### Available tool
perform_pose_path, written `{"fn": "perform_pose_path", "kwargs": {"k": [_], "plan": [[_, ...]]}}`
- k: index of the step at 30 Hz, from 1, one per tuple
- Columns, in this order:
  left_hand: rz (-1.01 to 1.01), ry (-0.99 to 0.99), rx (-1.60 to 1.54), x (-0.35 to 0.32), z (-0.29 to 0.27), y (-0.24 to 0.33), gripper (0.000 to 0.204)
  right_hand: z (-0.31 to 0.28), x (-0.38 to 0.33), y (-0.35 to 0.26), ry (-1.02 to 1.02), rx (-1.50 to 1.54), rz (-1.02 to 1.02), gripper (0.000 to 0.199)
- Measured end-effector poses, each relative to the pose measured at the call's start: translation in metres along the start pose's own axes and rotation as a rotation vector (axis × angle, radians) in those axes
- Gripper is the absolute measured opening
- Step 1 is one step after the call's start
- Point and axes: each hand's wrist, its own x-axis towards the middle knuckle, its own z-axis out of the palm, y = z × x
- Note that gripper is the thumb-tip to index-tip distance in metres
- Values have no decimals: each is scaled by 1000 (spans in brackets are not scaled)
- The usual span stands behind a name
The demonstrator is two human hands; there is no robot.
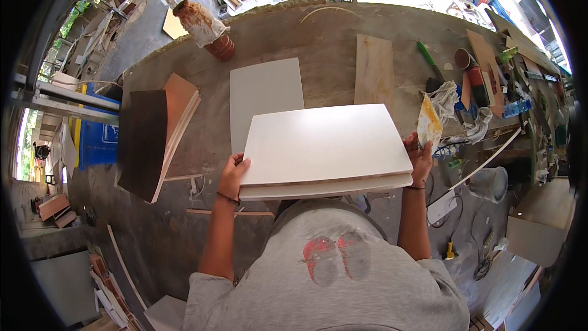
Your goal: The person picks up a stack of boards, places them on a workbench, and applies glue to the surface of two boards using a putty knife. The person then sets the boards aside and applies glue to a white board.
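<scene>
A strip of brown table (213,95) shows between the dark boards (144,141) at the left and the gray board (263,86). The white boards (324,141) are mid-frame, their near edge close to the gray shirt (343,276). The left hand (233,171) grips their left edge; the right hand (420,160) grips the right. Their long side runs left to right, right end slightly higher.

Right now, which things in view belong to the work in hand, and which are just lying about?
In hand:
- white panels, between left hand and right hand
- possibly grey panel, untouched

Lying about, I'd judge, all untouched:
- green-handled tool
- stained container
- bucket
</scene>
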Motion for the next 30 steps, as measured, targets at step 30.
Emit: {"fn": "perform_pose_path", "kwargs": {"k": [30], "plan": [[152, -443, -37, -9, -2, 53, 81, 56, 37, -18, 148, -251, -79, 47]]}}
